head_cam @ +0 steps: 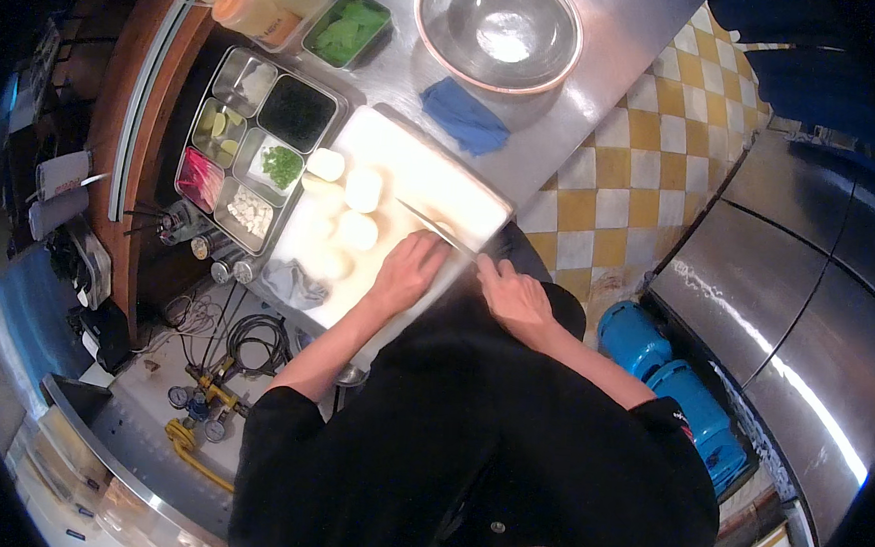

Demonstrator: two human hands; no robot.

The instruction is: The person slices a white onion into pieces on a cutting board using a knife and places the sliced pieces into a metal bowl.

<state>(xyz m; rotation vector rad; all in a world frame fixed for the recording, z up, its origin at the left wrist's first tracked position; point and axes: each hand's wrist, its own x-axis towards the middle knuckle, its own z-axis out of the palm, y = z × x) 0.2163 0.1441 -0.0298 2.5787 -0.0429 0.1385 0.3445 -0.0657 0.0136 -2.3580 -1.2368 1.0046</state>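
Note:
My right hand (515, 297) grips the handle of a kitchen knife (433, 224), whose blade points up and left over the white cutting board (430, 145). Close beside the blade, the curled fingers of my left hand (411, 268) press on a pale food piece (446, 229), mostly hidden by the fingers and knife. Farther left on the board lie several whitish, peeled-looking pieces, among them a block-shaped one (364, 189) and a rounded one (356, 230). Glare washes out their detail, so their exact kind is unclear. A grey cloth (294, 283) rests on the board's left corner.
A steel tray (340, 109) of small pans holds limes, chopped greens and other garnishes. Beyond the board are a blue cloth (464, 116), a large metal bowl (497, 33), a leaf-filled container (347, 27) and squeeze bottles (254, 14). Blue gas cylinders (633, 334) stand right.

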